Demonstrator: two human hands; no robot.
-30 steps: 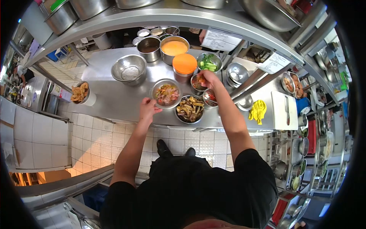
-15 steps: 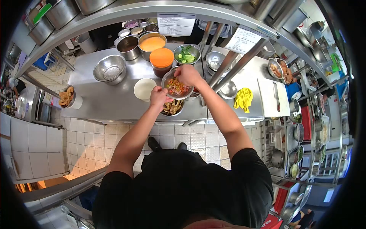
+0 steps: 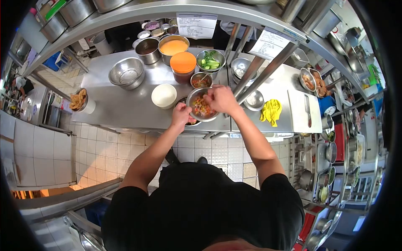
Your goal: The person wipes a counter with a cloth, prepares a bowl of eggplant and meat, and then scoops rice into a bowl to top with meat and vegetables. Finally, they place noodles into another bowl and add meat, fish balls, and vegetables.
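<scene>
My left hand [image 3: 181,115] holds the left rim of a small metal bowl [image 3: 202,105] of chopped, colourful vegetables. My right hand [image 3: 222,99] is at the bowl's upper right, fingers bent together inside the rim; what they grip, if anything, is hidden. Beneath the held bowl, another metal bowl [image 3: 193,123] is mostly covered. Just above stands a small bowl of red-green mix with a spoon [image 3: 200,80]. A white bowl [image 3: 164,96] is to the left. Behind is an orange-lidded container [image 3: 183,62].
An empty metal bowl [image 3: 127,73] stands left, with a tub of fried pieces [image 3: 78,100] at the far left. Steel posts [image 3: 251,75] rise right of my hands. Further right lie a yellow cloth [image 3: 271,112] and a knife [image 3: 307,111] on a white board [image 3: 296,113].
Both hands and the held bowl have shifted down and right, now covering more of the lower bowl. The small bowl with the spoon has come into view above.
</scene>
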